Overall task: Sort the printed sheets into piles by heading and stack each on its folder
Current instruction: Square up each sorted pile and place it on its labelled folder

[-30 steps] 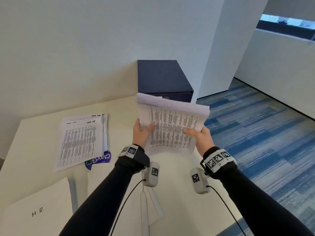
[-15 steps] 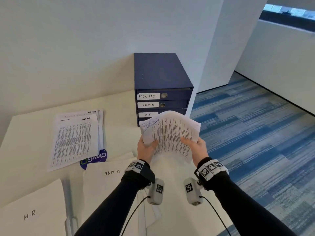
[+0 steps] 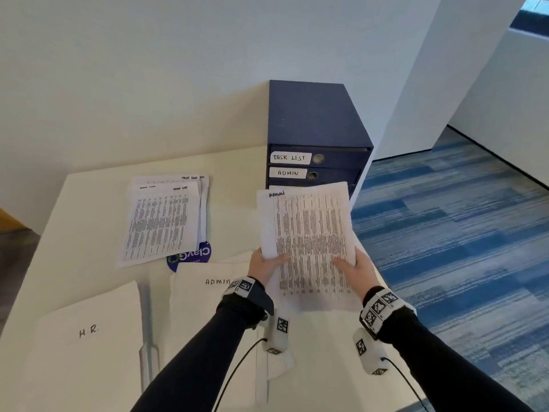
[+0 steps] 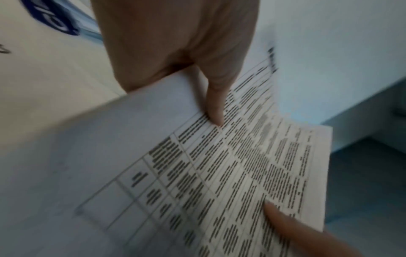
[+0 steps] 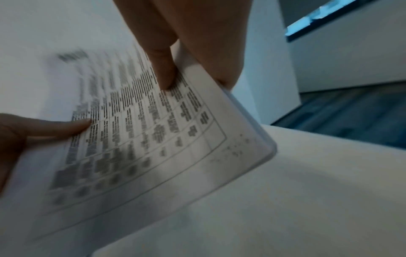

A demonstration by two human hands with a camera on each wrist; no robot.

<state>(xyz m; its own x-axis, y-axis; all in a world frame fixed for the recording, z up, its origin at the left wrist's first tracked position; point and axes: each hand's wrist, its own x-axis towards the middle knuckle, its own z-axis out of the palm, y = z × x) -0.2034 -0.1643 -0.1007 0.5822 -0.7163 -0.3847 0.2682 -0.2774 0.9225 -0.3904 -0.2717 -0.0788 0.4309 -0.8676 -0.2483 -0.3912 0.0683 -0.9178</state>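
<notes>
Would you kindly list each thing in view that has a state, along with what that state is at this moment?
Held sheets: lifted off the table, gripped by both hands, top heading handwritten but blurred.
Left hand: grips their left edge.
Right hand: grips their right edge.
Sorted pile: lying flat on a folder, headed TASK LIST.
ADMIN folder: flat on the table, no sheets on its visible part.
H.R. folder: flat, no sheets.
Drawer box: visible drawers closed.

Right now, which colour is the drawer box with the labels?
Dark navy blue drawer box; head view shows it best.
</notes>
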